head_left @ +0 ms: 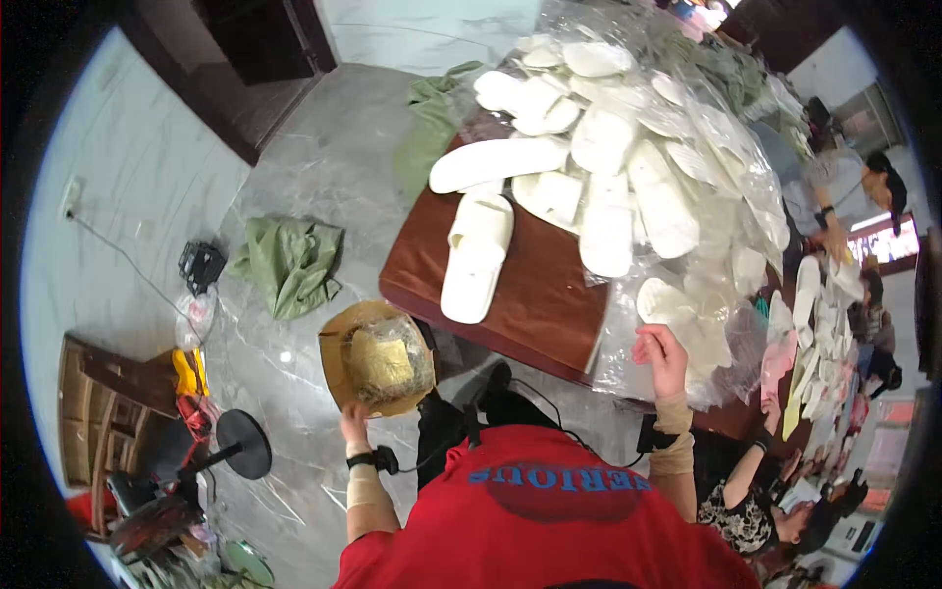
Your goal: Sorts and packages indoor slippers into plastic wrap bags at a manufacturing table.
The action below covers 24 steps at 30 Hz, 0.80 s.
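Note:
At the lower left, my left hand (354,424) is closed at the near rim of an open cardboard box (335,365). Clear plastic and a yellowish square piece (385,361) lie inside this box. My right hand (667,361) is raised by the table's near right edge, its fingers closed on a small pink piece (643,348) whose kind I cannot make out. Beyond that hand, white slippers (604,231) lie heaped on and among clear plastic. One white slipper (477,260) sits apart on the brown tabletop, close to another (498,165) lying crosswise.
The brown table (543,294) fills the middle. Green sacks (287,265) lie on the grey floor to its left. A black round-based stand (243,444) and a wooden chair (103,417) are at the lower left. Another person (751,501) works at the right, beside more slippers (814,344).

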### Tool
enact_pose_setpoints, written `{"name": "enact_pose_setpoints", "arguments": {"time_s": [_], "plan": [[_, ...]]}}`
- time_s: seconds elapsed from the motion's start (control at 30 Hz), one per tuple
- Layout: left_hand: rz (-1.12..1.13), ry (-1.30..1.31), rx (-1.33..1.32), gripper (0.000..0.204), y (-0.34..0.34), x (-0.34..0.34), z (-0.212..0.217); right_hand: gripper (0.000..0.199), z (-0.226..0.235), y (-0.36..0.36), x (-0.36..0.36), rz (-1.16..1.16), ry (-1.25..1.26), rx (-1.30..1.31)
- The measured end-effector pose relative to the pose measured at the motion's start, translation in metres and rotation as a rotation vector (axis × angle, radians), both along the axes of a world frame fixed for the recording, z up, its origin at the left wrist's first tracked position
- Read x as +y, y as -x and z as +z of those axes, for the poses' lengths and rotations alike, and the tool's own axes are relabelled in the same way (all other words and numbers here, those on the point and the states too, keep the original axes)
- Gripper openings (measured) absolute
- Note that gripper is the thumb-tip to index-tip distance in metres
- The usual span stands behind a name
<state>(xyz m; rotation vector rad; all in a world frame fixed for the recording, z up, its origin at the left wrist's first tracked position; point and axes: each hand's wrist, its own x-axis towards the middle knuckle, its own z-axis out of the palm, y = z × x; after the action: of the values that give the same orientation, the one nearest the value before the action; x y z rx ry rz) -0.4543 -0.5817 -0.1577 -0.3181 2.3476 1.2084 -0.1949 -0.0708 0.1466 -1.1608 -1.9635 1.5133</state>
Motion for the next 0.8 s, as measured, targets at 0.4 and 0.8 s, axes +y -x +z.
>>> {"name": "enact_pose_setpoints", "arguments": {"time_s": [0.4,0.8], "plan": [[-0.702,-0.603,0.262,0.024,0.086,0.368,0.201,0.015,-0.016,-0.112,0.027,-0.388,0.001,0.072],[-1.389,-0.641,0.035,0.022,-0.089,0.498,0.213,0.016,-0.017,-0.283,0.037,-1.016,-0.193,0.195]]}}
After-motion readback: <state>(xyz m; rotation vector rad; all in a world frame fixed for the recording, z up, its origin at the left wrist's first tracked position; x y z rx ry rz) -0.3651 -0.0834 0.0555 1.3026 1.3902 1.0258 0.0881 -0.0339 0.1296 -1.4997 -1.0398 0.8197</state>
